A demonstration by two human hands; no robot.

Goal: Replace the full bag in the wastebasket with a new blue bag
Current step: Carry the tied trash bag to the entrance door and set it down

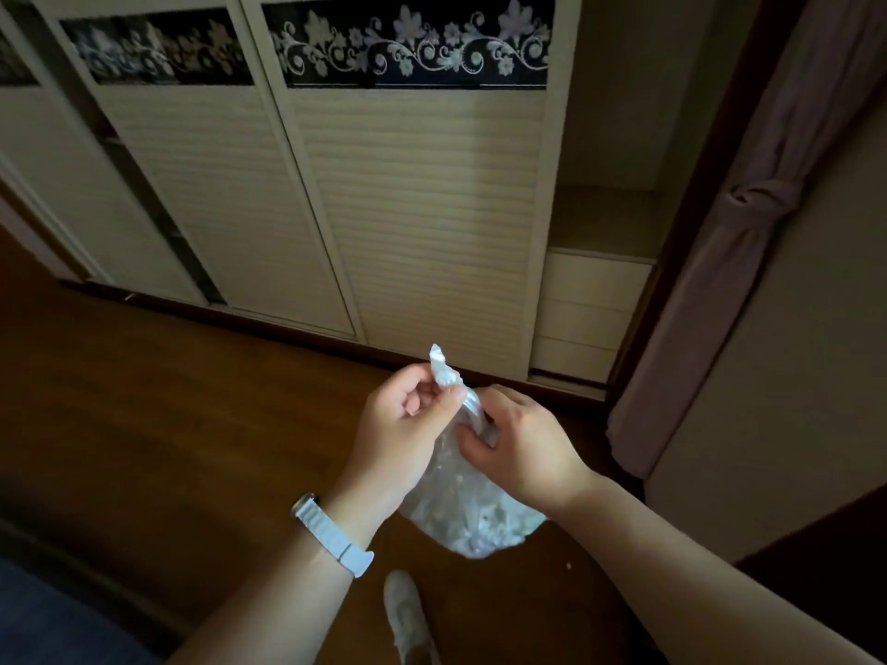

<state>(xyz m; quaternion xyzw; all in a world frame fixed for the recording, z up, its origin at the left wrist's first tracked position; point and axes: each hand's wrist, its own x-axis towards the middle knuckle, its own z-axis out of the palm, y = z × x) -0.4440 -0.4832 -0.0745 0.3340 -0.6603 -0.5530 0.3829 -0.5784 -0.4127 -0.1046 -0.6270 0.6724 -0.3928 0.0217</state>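
Observation:
A full bag [473, 518] of pale, translucent plastic hangs in the air in front of me, bulging with crumpled white rubbish at the bottom. My left hand [408, 424], with a white watch band on its wrist, pinches the twisted top of the bag, and a short tail of plastic sticks up above the fingers. Just to the right and slightly lower, my right hand [521, 443] grips the bag's neck. No wastebasket and no blue bag are in view.
A wardrobe with slatted sliding doors [422, 208] and a floral band stands ahead. To its right are open shelves and drawers [588, 319]. A tied curtain [749, 223] hangs at the right. The floor is brown wood [168, 424]. My slippered foot [408, 616] shows below.

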